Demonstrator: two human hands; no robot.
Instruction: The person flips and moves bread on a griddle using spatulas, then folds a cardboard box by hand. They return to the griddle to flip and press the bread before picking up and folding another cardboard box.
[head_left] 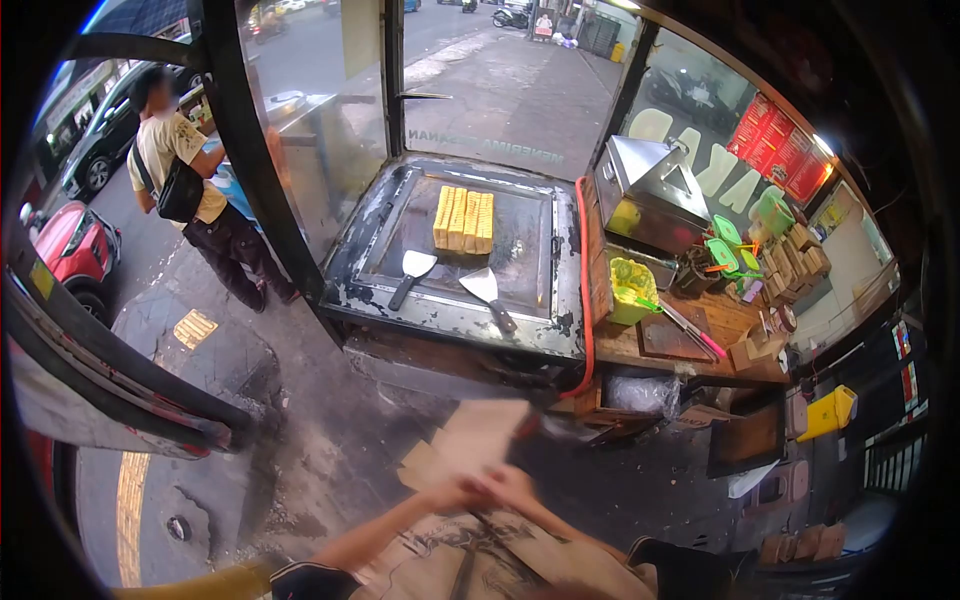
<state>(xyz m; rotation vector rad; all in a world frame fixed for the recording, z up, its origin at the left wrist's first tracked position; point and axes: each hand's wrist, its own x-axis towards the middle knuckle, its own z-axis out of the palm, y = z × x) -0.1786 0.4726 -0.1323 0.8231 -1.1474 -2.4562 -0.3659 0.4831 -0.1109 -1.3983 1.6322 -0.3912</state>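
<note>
Far up and left of my fingers, a bystander [185, 170] with a black bag stands on the pavement. My left hand [452, 494] and right hand [512, 484] meet low in frame, fingers pinched shut on the bottom edge of a blurred brown cardboard sheet [480, 435] rising just above them. Beyond the fingertips lies the griddle [530, 240] with yellow blocks [464, 220] and two spatulas [487, 290], and further right a green tub [630, 290] sits on the wooden counter [610, 345].

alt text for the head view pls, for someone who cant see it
The left hand and right hand hold up a blurred flat cardboard piece in front of a street stall griddle. On the griddle sit a row of yellow slabs and two spatulas; a person with a black bag stands at the left.
</note>
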